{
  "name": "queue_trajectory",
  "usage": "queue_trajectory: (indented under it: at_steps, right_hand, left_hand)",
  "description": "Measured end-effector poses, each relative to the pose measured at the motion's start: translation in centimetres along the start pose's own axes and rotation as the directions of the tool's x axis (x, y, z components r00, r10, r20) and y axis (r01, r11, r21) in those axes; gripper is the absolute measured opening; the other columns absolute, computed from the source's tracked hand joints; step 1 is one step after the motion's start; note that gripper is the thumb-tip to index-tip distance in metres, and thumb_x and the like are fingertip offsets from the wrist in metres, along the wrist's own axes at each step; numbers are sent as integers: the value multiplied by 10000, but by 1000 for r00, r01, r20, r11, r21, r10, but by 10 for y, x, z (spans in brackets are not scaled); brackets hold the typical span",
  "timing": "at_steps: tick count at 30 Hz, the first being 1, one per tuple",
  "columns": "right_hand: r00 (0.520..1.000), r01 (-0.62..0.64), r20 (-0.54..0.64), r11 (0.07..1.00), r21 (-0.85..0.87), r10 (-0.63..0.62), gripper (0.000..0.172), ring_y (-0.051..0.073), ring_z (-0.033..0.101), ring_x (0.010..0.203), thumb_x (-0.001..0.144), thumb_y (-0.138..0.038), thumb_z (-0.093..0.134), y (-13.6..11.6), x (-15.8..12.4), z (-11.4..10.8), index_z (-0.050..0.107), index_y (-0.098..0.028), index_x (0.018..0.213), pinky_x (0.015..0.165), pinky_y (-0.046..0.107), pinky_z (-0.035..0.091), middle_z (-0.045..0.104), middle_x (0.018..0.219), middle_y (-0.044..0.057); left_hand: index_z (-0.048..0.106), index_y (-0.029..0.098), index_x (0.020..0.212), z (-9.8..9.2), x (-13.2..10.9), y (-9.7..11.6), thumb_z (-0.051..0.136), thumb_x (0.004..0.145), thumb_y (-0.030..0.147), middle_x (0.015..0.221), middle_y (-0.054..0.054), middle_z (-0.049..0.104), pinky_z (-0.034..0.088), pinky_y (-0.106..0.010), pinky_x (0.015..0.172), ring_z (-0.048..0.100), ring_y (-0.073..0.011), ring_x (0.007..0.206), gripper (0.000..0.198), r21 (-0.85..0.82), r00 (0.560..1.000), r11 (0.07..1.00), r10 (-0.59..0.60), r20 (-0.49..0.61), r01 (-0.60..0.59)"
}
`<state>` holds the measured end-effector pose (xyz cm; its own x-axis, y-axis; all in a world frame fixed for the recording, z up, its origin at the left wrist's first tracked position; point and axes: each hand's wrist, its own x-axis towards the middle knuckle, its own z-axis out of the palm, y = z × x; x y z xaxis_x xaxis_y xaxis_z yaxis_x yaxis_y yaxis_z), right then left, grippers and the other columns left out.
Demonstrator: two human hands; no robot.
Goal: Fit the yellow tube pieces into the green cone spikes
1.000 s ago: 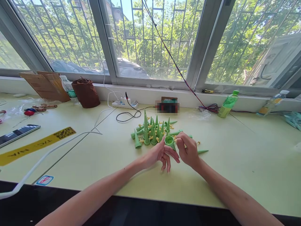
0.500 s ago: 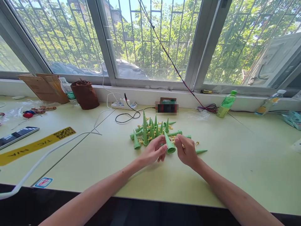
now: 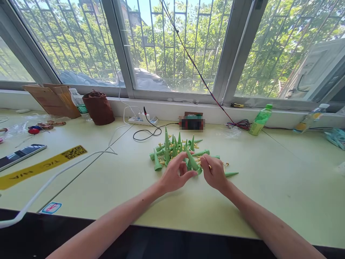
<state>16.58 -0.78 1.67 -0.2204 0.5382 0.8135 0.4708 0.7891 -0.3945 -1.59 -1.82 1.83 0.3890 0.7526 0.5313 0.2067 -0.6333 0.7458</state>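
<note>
A green plastic watering spike is tilted between my hands, its tip up and to the left and its wide end toward my right hand. My left hand holds it with the fingertips near the tip and the thumb close to the wide end. Pressed together by that wide end are the fingers of my right hand; a bit of a small yellow plastic piece shows between them, mostly hidden. Just behind both hands is a group of green spikes, several standing and others lying, with yellow pieces scattered among them.
Another green spike lies right of my right hand. Toward the window stand a power strip, a brown pouch and a green bottle. A white cable crosses the table at left, near a phone.
The spike has turned so that its open end faces me less. My left thumb has moved down and right along it, and the left fingers have spread wider. My right hand has barely moved.
</note>
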Motion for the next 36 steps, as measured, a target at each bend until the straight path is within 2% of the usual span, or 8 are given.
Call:
queue_trajectory:
  at_steps: [4, 8, 14, 18, 21, 24, 30, 36]
  right_hand:
    - [1000, -23, 15, 1000, 0, 23, 380, 90, 289, 443, 1005, -247, 362, 1, 0, 1, 301, -220, 631, 465, 237, 257, 322, 512, -62]
    - [998, -53, 14, 999, 0, 53, 374, 94, 308, 445, 1009, -257, 355, 1, 0, 3, 323, -220, 638, 470, 237, 267, 348, 515, -59]
    - [985, -141, -86, 986, 87, 149, 365, 96, 341, 469, 1023, -302, 336, 2, -5, 5, 377, -214, 672, 484, 231, 298, 391, 550, -48]
    - [970, -165, -162, 978, 124, 184, 322, 103, 364, 491, 1024, -303, 337, 5, -7, 6, 427, -212, 729, 505, 235, 319, 413, 576, -44]
    - [974, -137, -165, 984, 111, 154, 302, 108, 364, 513, 1021, -294, 342, 5, -6, 4, 452, -211, 752, 513, 237, 326, 424, 602, -38]
    - [985, -103, -128, 990, 99, 115, 280, 108, 382, 524, 1015, -280, 357, 1, -4, 3, 478, -210, 773, 518, 236, 341, 439, 618, -33]
    - [996, -38, -75, 994, 106, 46, 251, 111, 429, 518, 1003, -256, 389, -3, -1, 1, 502, -211, 784, 509, 236, 355, 473, 621, -25]
    - [998, -24, -56, 993, 114, 30, 201, 107, 452, 535, 975, -177, 422, -5, 1, 0, 514, -207, 799, 529, 226, 362, 502, 643, -25]
  left_hand:
    - [492, 248, 1284, 2, -2, -6, 644, 876, 286, 1166, -99, 500, 444, -193, 476, 474, -23, 536, 437, 129, 986, 978, 167, -28, -162]
    - [505, 284, 1276, 3, -3, -5, 576, 921, 242, 1186, -93, 481, 484, -218, 521, 455, -16, 531, 365, 224, 967, 945, 253, -31, -240]
    - [461, 240, 1232, 5, -1, 0, 599, 906, 289, 1175, -77, 481, 432, -170, 463, 478, -8, 528, 358, 141, 979, 981, 150, -135, -130]
    - [543, 174, 942, 7, -1, 1, 544, 933, 291, 950, -28, 527, 368, -190, 475, 425, -26, 506, 117, 197, 969, 977, 129, -212, -87]
    - [550, 154, 704, 7, 0, 4, 468, 967, 346, 710, -18, 524, 342, -228, 522, 428, -84, 550, 336, 242, 987, 969, 78, -139, -43]
    - [536, 151, 617, 8, 2, 8, 376, 984, 469, 600, -24, 516, 355, -242, 556, 467, -114, 569, 511, 158, 999, 987, -13, -52, 21]
    - [609, 129, 883, 8, 2, 11, 414, 907, 645, 473, 46, 462, 301, -199, 410, 425, -83, 379, 552, -176, 972, 957, -223, 69, 232]
    - [575, 132, 952, 7, 0, 8, 534, 868, 603, 509, 53, 477, 317, -170, 387, 453, -74, 394, 481, -282, 962, 920, -251, 107, 272]
